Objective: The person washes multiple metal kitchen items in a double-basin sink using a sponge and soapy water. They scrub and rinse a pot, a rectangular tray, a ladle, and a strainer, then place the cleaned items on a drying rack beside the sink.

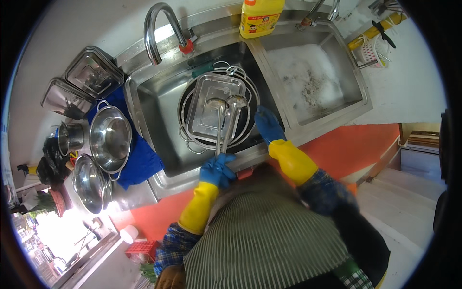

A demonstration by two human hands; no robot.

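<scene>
Both of my hands wear blue rubber gloves with yellow cuffs. My left hand [217, 170], at the sink's front edge, grips the long handles of two metal ladles [235, 112]. Their bowls, with dark residue on them, lie over a rectangular stainless steel tray [202, 94]. This tray rests on a stack of round metal pots [253, 135] with loop handles, in the left sink basin [153, 112]. My right hand [269, 124] is beside the stack's right rim, fingertips close to it; whether they grip it is hidden.
Foamy water [306, 79] with dark specks fills part of the right basin. A yellow detergent jug [260, 20] stands behind the divider. A curved faucet [148, 39] overhangs the left basin. Steel pots [110, 137] and rectangular pans [94, 72] crowd the left counter near a blue cloth [140, 160].
</scene>
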